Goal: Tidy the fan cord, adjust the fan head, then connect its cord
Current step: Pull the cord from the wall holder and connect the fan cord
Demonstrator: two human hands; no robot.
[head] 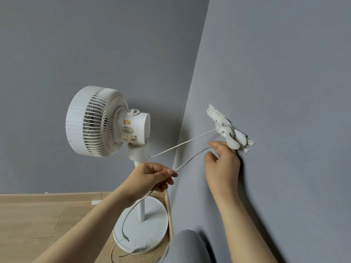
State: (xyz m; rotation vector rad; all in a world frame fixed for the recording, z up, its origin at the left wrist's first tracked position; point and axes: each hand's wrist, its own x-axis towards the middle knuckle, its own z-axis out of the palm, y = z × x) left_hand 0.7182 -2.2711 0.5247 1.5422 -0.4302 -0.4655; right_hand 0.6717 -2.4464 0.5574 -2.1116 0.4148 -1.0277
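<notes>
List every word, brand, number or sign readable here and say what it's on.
Red and yellow sticker on the back of the fan: print too blurred to read.
Oval label under it: too faint to read.
Barcode sticker below that: bars show, digits and text too small to read.
No text shows anywhere else.

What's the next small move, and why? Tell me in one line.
Probably press the plug home into the wall socket with the right hand: its fingers hold the cord end at the socket, and the left hand pinches the cord farther back. Whether the plug is already seated is unclear.
</notes>
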